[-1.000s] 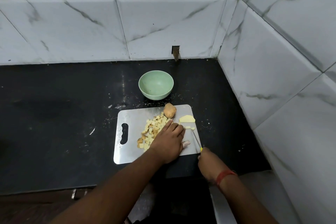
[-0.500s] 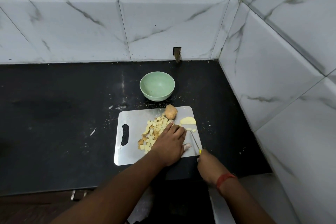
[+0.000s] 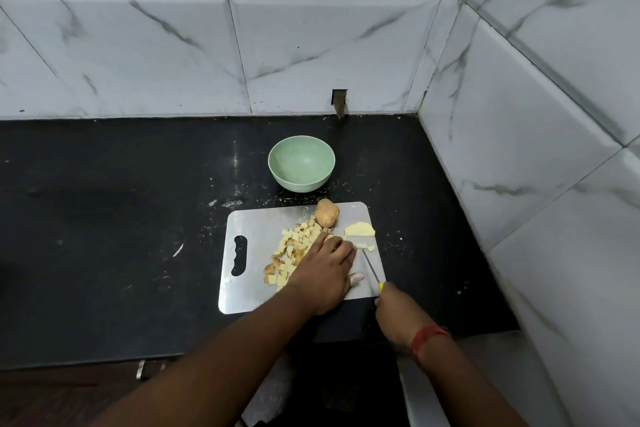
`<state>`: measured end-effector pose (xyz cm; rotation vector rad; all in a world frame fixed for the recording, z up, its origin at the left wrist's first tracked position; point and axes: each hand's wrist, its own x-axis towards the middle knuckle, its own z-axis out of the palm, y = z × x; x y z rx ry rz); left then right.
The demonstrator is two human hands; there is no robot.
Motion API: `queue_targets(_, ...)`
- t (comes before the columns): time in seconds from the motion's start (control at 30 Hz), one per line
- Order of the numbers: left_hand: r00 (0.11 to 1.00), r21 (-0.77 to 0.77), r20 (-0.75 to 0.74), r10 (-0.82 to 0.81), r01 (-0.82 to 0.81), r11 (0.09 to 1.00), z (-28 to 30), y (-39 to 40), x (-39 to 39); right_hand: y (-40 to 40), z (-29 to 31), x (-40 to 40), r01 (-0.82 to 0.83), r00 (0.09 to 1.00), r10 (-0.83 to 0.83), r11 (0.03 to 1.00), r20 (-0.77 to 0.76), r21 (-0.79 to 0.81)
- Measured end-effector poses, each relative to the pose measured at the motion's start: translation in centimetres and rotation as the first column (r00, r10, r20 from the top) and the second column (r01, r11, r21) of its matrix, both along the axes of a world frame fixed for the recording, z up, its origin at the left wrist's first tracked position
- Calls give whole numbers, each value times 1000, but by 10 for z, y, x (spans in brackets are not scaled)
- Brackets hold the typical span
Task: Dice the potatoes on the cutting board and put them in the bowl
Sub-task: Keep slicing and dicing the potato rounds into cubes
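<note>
Knife point(image 3: 370, 266) in right hand point(image 3: 394, 308) cuts beside left hand point(image 3: 323, 274).

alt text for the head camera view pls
A left hand presses potato pieces on a steel cutting board while the right hand cuts with a knife; diced potato, a whole potato, empty green bowl behind.

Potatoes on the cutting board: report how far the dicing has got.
Done: a pile of diced potato lies on the metal cutting board. In hand: the left hand holds down potato strips while the right hand grips a yellow-handled knife beside them. Left: a potato slice, a whole unpeeled potato, and all the transfer, since the green bowl is empty.
</note>
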<state>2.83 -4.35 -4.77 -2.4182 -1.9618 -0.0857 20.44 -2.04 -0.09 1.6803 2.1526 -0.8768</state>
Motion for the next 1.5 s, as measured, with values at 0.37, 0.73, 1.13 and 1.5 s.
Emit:
queue_targets(0.37, 999, 7, -31, 24, -24, 1000, 1, -4, -6, 5, 9, -9, 12, 1000, -11, 1000, -28, 21)
queue_targets(0.73, 994, -43, -94, 59, -63, 997, 11, -2, 8, -7, 5, 4, 5, 1000, -5, 999, -9, -38)
queue_targets(1.13, 991, -75, -47, 124, -127, 989, 7, -2, 9, 6, 13, -19, -21, 1000, 21, 1000, 9, -4)
queue_targets(1.5, 988, -97, -81, 133, -140, 985, 16, -4, 13, -13, 13, 9, -69, 997, 68, 995, -19, -68)
